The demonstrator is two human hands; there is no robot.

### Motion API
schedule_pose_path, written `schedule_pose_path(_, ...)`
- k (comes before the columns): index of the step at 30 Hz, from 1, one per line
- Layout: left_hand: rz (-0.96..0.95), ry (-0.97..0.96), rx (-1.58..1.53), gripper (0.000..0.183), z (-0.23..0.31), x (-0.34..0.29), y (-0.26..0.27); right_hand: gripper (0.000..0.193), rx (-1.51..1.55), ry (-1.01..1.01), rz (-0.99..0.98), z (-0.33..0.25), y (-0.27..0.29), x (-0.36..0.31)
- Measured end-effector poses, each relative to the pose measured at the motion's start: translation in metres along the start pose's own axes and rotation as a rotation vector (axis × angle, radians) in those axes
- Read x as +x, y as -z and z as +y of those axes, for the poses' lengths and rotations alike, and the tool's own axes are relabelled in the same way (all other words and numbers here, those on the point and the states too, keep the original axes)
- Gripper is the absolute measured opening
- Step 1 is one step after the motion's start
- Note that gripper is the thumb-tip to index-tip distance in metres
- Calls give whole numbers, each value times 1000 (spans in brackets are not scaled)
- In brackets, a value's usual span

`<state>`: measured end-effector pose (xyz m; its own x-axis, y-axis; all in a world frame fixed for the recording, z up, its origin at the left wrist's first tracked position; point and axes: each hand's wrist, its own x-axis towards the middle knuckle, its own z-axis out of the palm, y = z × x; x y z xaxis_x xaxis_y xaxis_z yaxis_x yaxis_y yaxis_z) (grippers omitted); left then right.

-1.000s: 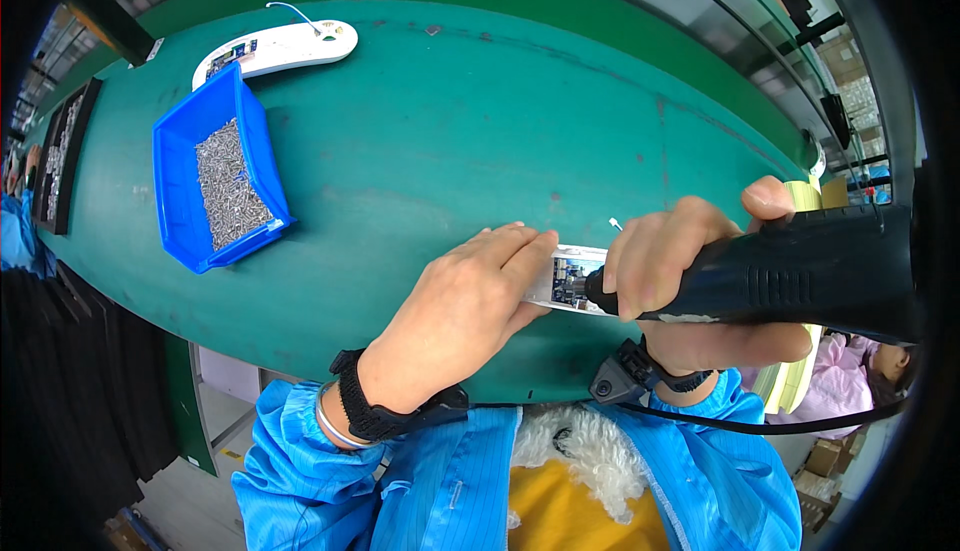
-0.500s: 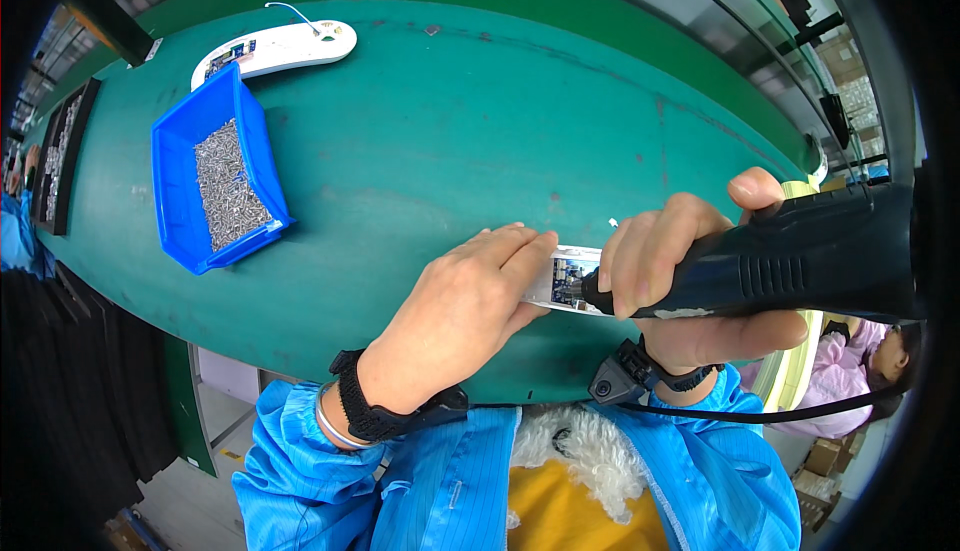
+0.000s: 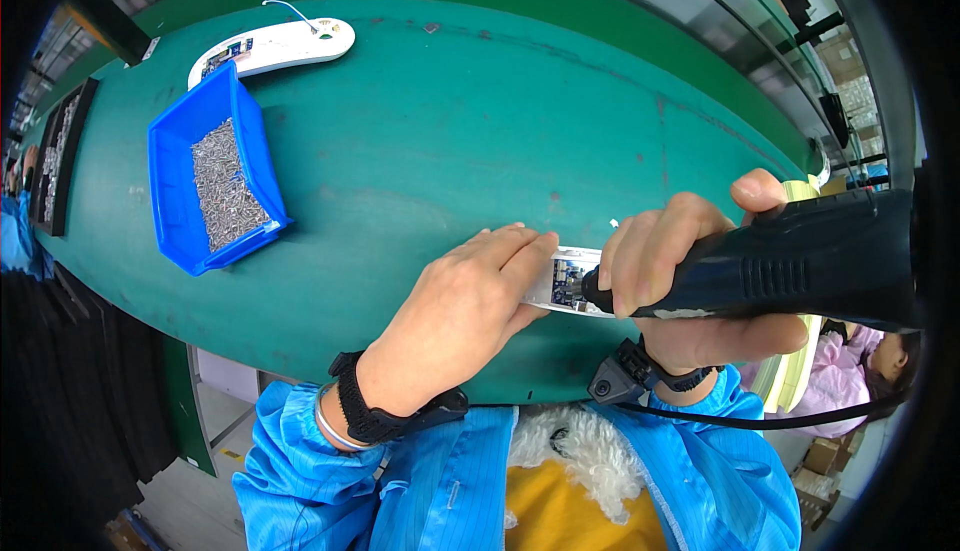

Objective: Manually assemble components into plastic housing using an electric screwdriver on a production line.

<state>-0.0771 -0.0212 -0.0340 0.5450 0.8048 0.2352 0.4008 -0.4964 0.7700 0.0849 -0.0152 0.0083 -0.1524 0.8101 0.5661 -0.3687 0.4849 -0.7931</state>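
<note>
In my right hand (image 3: 680, 271) is a black electric screwdriver (image 3: 800, 261), my fingers wrapped round its body. Its tip points left, down onto a small circuit board (image 3: 567, 283) set in a white plastic housing (image 3: 578, 252). Whether the bit sits in a screw is hidden by my fingers. My left hand (image 3: 470, 296) presses on the left end of this housing, fingers together, and covers most of that part. The housing's right end lies hidden under my right hand and the screwdriver.
A blue bin (image 3: 178, 186) of small metal screws (image 3: 228, 186) stands on the green table (image 3: 420, 131) at left. Behind it lies another white housing (image 3: 300, 49) with a board and a wire. At the far left is a black tray (image 3: 62, 156); a person in pink (image 3: 830, 371) is at right.
</note>
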Motion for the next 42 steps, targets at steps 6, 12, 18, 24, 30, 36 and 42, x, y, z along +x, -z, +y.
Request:
schedule_pose_path(6,-6,-1,-2,51,-1,0,0,81,7,-20,16,1,1,-1)
schedule_pose_path(12,-9,-21,9,52,-1,-1,1,79,-37,-68,-181,-4,13,-4)
schedule_pose_path(18,-28,-46,52,52,1,-2,-1,77,-70,-50,-13,-3,-4,-11)
schedule_pose_path(24,-35,-54,79,50,2,-1,-2,76,-42,-11,-25,1,-2,-11)
schedule_pose_path(30,-42,-45,68,49,5,0,-1,76,-23,-30,-39,-1,-3,-12)
schedule_pose_path(36,-43,-44,78,50,1,-1,-1,77,-50,-77,-18,-1,-6,-12)
schedule_pose_path(42,-37,-10,23,48,5,-1,2,77,-37,35,-86,4,-3,-8)
